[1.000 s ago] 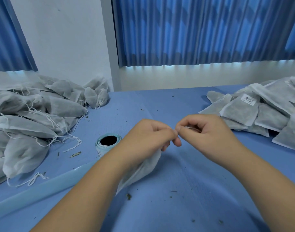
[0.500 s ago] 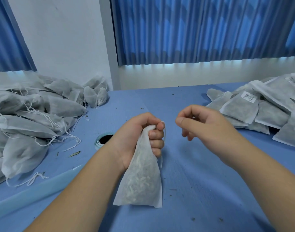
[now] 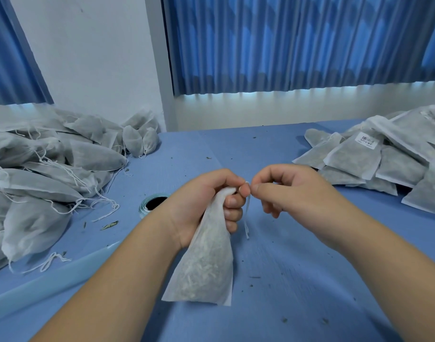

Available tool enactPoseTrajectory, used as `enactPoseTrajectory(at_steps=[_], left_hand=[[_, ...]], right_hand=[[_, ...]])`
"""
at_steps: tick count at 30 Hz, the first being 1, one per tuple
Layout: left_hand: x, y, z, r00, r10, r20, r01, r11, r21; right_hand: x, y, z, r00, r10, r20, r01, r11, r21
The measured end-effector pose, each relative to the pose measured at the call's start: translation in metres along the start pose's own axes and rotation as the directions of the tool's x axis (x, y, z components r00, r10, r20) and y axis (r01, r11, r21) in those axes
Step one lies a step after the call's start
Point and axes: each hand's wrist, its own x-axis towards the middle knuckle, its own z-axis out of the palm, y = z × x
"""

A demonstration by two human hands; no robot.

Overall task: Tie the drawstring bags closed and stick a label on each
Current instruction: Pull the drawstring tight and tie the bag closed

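A white fabric drawstring bag [image 3: 203,270] filled with dried herb hangs upright over the blue table. My left hand [image 3: 206,203] grips its gathered neck in a fist. The white drawstring [image 3: 246,218] dangles from the neck, just right of my left fingers. My right hand [image 3: 288,191] pinches the top of that string between thumb and forefinger, right beside my left hand. A roll of labels [image 3: 151,204] lies on the table behind my left wrist, half hidden by it.
A heap of untied bags [image 3: 39,174] with loose strings fills the left side. A stack of flat bags [image 3: 384,164], one showing a white label [image 3: 368,141], lies at the right. A pale strip [image 3: 51,282] crosses the front left. Herb crumbs dot the blue table [image 3: 298,280].
A second ago both hands met at the bag's neck with the bag lying low. My left hand then lifted the bag upright, and my right hand came back in and pinched the string.
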Motion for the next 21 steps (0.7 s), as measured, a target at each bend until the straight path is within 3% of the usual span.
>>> enactPoseTrajectory(at_steps=[12, 21], left_hand=[[-0.0015, 0.0005, 0.0018, 0.998, -0.027, 0.053, 0.022, 0.995, 0.098], [-0.0061, 0.0027, 0.0024, 0.999, -0.031, 0.043, 0.022, 0.979, 0.205]], right_hand=[[0.0013, 0.0027, -0.0015, 0.999, 0.011, 0.043, -0.011, 1.0, -0.009], [-0.0003, 0.0004, -0.0052, 0.989, 0.001, 0.149, -0.015, 0.996, 0.092]])
